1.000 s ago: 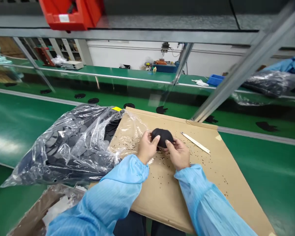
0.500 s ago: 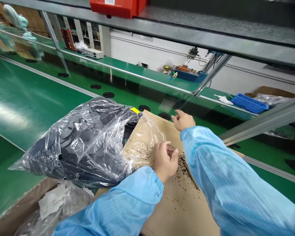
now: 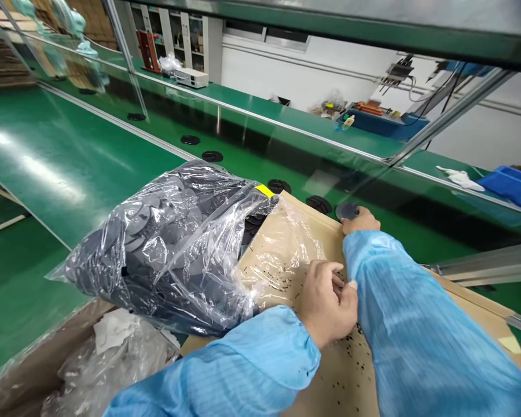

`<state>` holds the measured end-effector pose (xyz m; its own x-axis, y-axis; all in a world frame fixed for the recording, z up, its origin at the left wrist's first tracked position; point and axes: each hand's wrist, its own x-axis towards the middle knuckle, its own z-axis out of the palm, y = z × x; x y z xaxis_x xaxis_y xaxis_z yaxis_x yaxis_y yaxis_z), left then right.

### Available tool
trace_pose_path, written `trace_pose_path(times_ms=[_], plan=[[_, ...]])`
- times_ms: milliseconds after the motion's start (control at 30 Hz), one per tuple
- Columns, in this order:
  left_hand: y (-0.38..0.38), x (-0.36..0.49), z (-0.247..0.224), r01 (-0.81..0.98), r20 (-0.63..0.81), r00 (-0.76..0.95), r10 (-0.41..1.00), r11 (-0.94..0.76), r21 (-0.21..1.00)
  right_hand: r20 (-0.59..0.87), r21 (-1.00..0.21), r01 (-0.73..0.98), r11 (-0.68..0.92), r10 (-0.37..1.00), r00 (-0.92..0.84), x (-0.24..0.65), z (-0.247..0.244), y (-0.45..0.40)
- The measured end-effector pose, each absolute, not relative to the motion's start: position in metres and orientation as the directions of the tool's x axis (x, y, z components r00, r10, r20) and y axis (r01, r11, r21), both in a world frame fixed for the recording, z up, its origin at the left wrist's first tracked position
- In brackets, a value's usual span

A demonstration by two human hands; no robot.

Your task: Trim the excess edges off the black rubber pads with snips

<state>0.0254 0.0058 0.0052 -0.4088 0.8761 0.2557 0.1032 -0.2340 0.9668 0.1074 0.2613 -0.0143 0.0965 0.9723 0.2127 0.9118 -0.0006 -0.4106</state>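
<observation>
My right hand reaches out over the far edge of the brown cardboard. Its fingers are closed on the edge of a thin dark grey disc above the green conveyor belt. Nearer to me, my left hand hovers over the cardboard, fingers loosely curled and thumb apart; nothing shows between them. Tiny black bits lie scattered on the cardboard around and below it. To the left, a large clear plastic bag full of similar discs rests with its mouth spread over the cardboard.
Several black discs sit spaced in a row along the belt. A box with crumpled plastic stands at lower left. A metal post rises at right, and a shelf beam crosses overhead.
My right hand has moved to the right along the belt, and a grey disc now shows in its fingers. My left hand stays curled over the cardboard. The camera view has shifted.
</observation>
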Motion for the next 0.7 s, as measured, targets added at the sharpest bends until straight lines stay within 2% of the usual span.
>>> trace_pose_path(times_ms=[167, 267, 367, 467, 567, 700], plan=[[0.007, 0.025, 0.002, 0.127, 0.263, -0.398, 0.879, -0.231, 0.965, 0.312, -0.506, 0.862, -0.002, 0.932, 0.186, 0.109, -0.004, 0.245], [0.008, 0.024, 0.001, 0.160, 0.272, -0.397, 0.876, -0.225, 0.961, 0.407, -0.569, 0.819, 0.078, 0.892, 0.197, 0.118, 0.010, 0.219], [0.008, 0.022, 0.003, 0.167, 0.258, -0.403, 0.878, -0.206, 0.964, 0.435, -0.707, 0.674, 0.212, 0.883, 0.179, 0.127, 0.021, 0.169], [0.008, 0.020, 0.007, 0.055, 0.163, -0.372, 0.914, -0.154, 0.987, 0.402, -0.800, 0.509, 0.318, 0.914, 0.060, 0.135, 0.022, 0.099], [0.007, 0.018, 0.006, -0.102, 0.089, -0.242, 0.966, -0.117, 0.988, 0.368, -0.795, 0.487, 0.361, 0.926, -0.085, 0.140, 0.012, 0.034], [0.006, 0.017, -0.003, -0.220, 0.032, -0.132, 0.991, -0.061, 0.974, 0.377, -0.798, 0.491, 0.350, 0.925, -0.045, 0.149, 0.001, -0.007]])
